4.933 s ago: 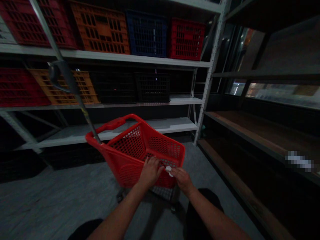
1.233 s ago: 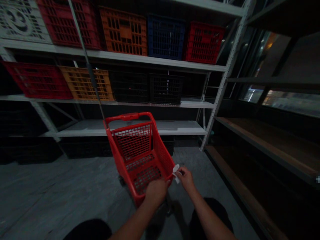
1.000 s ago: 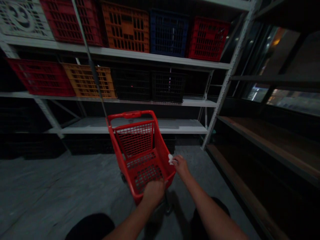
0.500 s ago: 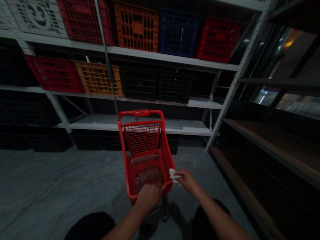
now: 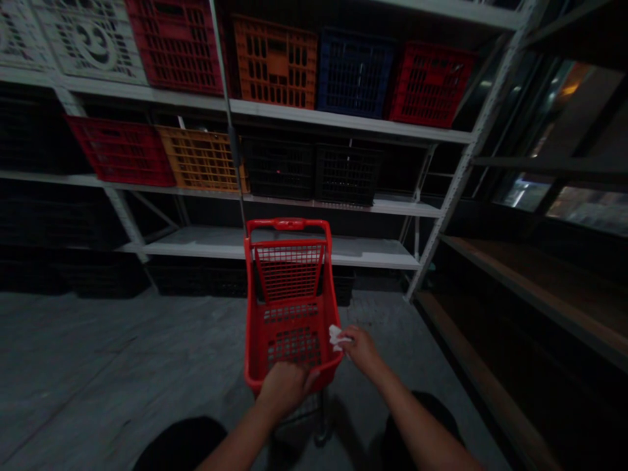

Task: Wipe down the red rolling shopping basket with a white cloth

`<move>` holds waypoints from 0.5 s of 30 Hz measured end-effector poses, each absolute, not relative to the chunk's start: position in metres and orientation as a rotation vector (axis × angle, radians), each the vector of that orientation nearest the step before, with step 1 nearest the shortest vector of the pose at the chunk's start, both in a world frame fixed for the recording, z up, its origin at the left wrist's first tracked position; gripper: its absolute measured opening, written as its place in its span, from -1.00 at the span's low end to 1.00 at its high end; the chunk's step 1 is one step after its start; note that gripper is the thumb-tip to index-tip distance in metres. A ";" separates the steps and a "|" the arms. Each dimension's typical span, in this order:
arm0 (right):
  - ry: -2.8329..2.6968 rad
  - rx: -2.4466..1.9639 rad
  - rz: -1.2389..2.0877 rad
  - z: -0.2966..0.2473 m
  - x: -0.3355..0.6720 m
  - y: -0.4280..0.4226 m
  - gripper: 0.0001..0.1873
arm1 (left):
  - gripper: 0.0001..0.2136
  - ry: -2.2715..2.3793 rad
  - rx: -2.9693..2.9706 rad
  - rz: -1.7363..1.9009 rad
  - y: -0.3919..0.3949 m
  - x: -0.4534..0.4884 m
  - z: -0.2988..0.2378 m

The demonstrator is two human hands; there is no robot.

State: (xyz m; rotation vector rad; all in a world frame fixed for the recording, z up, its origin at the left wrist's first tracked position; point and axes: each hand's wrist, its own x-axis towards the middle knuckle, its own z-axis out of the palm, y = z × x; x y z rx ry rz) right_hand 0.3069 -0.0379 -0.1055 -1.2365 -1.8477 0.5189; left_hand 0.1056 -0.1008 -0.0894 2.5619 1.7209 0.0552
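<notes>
Red plastic forms the shopping cart point(image 5: 294, 320). In the head view, it stands on the grey floor point(image 5: 122, 353) just below the centre of my field, with its handle point(image 5: 289, 224) at the far end. All clock positions below are read from the middle of the basket; 12 o'clock points away from me.

My left hand point(image 5: 287, 386) is at 6 o'clock. Its fingers curl over the near rim and grasp it. My right hand point(image 5: 360, 347) is between 3 and 4 o'clock, outside the basket. Its thumb and fingers pinch a piece of white crumpled material point(image 5: 335, 337) at the right-hand rim, near the front corner. I cannot tell whether the material presses against the plastic.

A slim pole point(image 5: 233, 140) rises from the cart's far left corner at 11 o'clock. One caster point(image 5: 321, 437) shows between 5 and 6 o'clock.

A white shelf rack point(image 5: 343, 120) spans 10 to 1 o'clock. Its upper level carries, among others, an orange crate point(image 5: 277, 63) at 12 o'clock and a blue crate point(image 5: 356, 73) just right of it. Its middle level carries a yellow crate point(image 5: 203, 159) at 11 o'clock. Brown-topped shelving point(image 5: 534, 275) stands at 3 o'clock.
</notes>
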 end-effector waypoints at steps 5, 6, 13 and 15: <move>-1.880 -1.176 0.573 -0.107 0.306 -0.059 -0.84 | -0.41 1.682 2.582 0.038 -0.106 0.093 -0.087; -1.874 -1.182 0.548 -0.104 0.304 -0.052 -0.84 | -0.41 1.670 2.591 0.035 -0.108 0.091 -0.087; -1.747 -1.197 0.285 -0.081 0.288 0.002 -0.79 | -0.42 1.655 2.603 0.013 -0.112 0.080 -0.084; -1.771 -1.159 0.263 -0.087 0.282 -0.010 -0.76 | -0.43 1.679 2.587 0.030 -0.109 0.074 -0.085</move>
